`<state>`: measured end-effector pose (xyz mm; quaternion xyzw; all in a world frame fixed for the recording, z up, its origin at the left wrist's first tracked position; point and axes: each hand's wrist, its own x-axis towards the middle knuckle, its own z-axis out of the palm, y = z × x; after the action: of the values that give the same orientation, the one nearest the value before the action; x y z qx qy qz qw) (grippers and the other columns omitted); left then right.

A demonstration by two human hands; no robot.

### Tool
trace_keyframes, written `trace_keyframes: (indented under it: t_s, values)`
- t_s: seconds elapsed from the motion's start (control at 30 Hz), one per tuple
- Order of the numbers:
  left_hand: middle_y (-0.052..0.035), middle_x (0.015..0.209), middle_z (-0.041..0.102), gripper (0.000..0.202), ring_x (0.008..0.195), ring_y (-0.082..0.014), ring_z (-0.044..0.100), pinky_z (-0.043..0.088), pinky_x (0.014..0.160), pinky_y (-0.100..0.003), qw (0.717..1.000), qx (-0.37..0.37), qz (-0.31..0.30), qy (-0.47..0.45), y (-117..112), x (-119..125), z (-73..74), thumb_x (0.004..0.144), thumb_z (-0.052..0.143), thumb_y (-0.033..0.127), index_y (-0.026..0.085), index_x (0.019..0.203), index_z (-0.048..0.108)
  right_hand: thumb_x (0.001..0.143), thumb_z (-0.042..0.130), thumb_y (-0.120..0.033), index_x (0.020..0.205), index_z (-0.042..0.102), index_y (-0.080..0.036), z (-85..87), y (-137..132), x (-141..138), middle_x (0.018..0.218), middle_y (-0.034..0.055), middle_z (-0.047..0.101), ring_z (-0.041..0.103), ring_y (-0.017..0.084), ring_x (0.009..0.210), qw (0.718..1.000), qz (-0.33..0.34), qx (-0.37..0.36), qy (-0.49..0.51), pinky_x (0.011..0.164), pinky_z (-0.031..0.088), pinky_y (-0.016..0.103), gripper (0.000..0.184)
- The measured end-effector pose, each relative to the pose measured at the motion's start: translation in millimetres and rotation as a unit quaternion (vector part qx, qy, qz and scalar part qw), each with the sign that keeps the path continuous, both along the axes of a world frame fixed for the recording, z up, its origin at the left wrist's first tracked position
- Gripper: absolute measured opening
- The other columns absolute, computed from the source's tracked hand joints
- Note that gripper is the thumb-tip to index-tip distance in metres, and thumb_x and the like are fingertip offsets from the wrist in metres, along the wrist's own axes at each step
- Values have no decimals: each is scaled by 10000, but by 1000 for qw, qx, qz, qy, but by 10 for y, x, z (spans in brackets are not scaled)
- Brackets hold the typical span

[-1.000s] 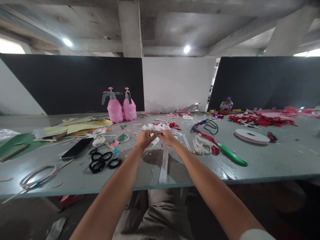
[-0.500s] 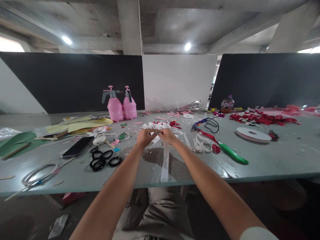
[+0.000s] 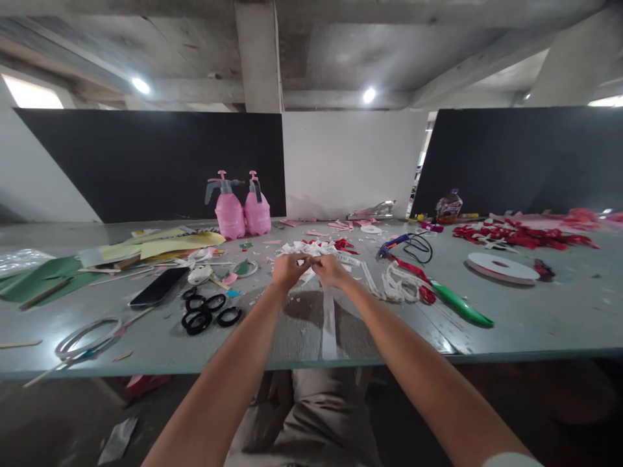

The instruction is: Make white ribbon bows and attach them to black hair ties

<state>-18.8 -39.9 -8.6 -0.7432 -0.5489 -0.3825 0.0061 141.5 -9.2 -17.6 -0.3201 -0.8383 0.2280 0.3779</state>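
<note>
My left hand (image 3: 289, 270) and my right hand (image 3: 331, 270) meet above the table, fingertips pinched together. From between them a sheer white ribbon (image 3: 329, 327) hangs down toward the table's front edge. Both hands appear closed on its upper end; the exact fold in the fingertips is too small to make out. Just beyond my fingers lies a heap of white ribbon pieces (image 3: 298, 247), with some red ribbon pieces (image 3: 344, 245) at its right side.
Left are black tape rings (image 3: 228, 316), a phone (image 3: 160, 286) and two pink spray bottles (image 3: 230, 215). Right are a glue gun (image 3: 394, 244), green-handled scissors (image 3: 460, 303), a white ribbon spool (image 3: 501, 267) and a red ribbon heap (image 3: 525, 235). The table's edge (image 3: 413, 358) runs in front.
The whole view has shifted slightly, so things sit a little further right and lower. My hands stay pinched together, with the ribbon still hanging from them.
</note>
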Motion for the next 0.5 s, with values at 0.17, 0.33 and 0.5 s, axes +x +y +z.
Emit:
trace_keyframes:
  t_s: [0.17,0.33,0.5]
  values:
    - [-3,542,627,335,536,-106,515,307,554,-207,1000,-6,2,-17,-1,-16,-15,845,527,411,226,1037,730,729,407,-238,570,486,-167,38,-17,7,482,-49,306,311,87,479,999,-35,-23,8,490,190,228,191]
    - [-1,514,607,362,527,-108,501,307,558,-211,1000,-11,-12,-20,-2,-25,-14,838,538,453,231,1055,723,745,411,-253,607,528,-163,46,-37,10,467,-49,320,316,88,454,998,-40,-49,13,478,185,230,201]
    - [-3,522,612,336,527,-112,503,307,557,-219,1000,-12,-10,-20,25,-25,-29,828,552,437,239,1029,734,749,423,-267,566,488,-166,33,-23,3,472,-52,307,301,81,469,999,-37,-25,4,480,185,232,218]
